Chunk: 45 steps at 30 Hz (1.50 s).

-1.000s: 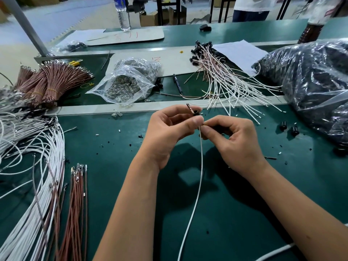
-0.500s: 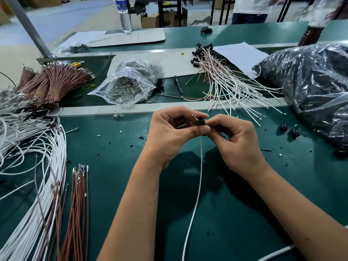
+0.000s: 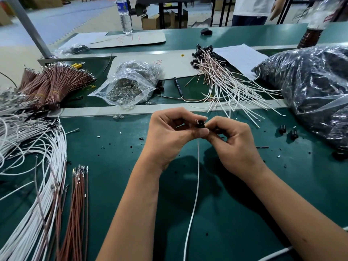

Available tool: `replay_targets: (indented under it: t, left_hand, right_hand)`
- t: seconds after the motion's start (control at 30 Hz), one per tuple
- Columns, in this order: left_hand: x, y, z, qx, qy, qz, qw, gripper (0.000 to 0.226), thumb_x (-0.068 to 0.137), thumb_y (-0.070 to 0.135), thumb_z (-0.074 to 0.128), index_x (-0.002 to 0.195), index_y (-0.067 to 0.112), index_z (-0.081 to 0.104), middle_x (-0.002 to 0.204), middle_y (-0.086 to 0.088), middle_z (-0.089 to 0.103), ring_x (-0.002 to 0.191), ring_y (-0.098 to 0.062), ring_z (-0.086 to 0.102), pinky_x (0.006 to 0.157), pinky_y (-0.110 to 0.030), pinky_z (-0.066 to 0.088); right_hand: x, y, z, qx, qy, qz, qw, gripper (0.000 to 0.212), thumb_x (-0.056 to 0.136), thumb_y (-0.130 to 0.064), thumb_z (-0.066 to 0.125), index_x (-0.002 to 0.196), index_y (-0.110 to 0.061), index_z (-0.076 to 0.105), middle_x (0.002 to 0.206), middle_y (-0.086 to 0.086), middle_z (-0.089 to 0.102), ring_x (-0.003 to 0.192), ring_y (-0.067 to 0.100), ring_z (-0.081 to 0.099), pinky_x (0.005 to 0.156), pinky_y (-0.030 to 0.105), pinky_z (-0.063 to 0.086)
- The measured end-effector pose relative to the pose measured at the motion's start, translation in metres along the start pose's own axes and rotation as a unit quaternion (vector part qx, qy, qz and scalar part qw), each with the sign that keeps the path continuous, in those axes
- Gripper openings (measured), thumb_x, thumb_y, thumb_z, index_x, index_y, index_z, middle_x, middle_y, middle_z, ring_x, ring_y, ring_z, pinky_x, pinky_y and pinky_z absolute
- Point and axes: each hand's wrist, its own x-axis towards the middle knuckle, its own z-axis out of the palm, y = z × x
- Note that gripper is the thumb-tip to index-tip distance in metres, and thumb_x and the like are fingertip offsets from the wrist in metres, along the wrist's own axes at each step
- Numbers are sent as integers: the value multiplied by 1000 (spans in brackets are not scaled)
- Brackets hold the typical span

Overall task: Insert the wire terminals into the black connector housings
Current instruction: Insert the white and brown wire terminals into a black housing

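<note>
A small black connector housing [image 3: 200, 123] sits between the fingertips of both hands above the green table. My left hand [image 3: 169, 134] pinches it from the left, and my right hand [image 3: 231, 142] pinches it from the right. A metal terminal tip pokes out at the housing's upper left. A white wire [image 3: 194, 194] hangs from under the fingers down toward me. Two loose black housings [image 3: 288, 131] lie to the right.
White wires [image 3: 32, 185] and brown wires [image 3: 77, 213] lie at the left. A clear bag of metal parts [image 3: 128, 87], finished assemblies [image 3: 226, 83] and a pen lie beyond the rail. A big bag of black housings [image 3: 316, 91] fills the right. A person stands at the back.
The hands have closed in on each other round the housing. The terminal that stuck up from the left fingers now shows only as a short tip at the housing.
</note>
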Motion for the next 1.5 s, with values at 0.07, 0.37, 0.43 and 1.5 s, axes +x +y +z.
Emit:
replay_targets:
  t: [0.07,0.37,0.43,1.5]
  left_hand:
    - [0,-1,-1,4,11,-4,1000,25,63,-11,83,81,5,75,76,-7,72,73,-18,65,72,-27,57]
    - [3,-13,-6,161,59,-49,984,29,69,-2,89,89,4,70,73,-7,73,65,-13,66,68,-28,55]
    - [3,-14,-3,173,51,-45,983,28,70,-2,89,86,8,68,75,-9,73,66,-14,67,69,-31,58]
    - [2,-17,-10,224,28,10,974,35,70,-11,84,77,14,60,74,-8,72,71,-16,72,69,-35,59]
  right_hand:
    - [0,1,-1,-12,2,4,1000,10,91,-11,74,83,-16,73,76,-7,71,73,14,65,73,27,52]
    - [1,1,-2,-29,19,45,998,18,94,-23,65,109,-18,74,102,-9,74,103,15,70,91,47,55]
    - [2,1,-2,-39,9,32,999,16,92,-26,67,104,-18,75,100,-8,73,102,16,68,87,45,55]
    - [2,11,-2,59,10,-17,998,23,77,-18,88,98,-18,81,92,4,71,85,20,67,75,41,54]
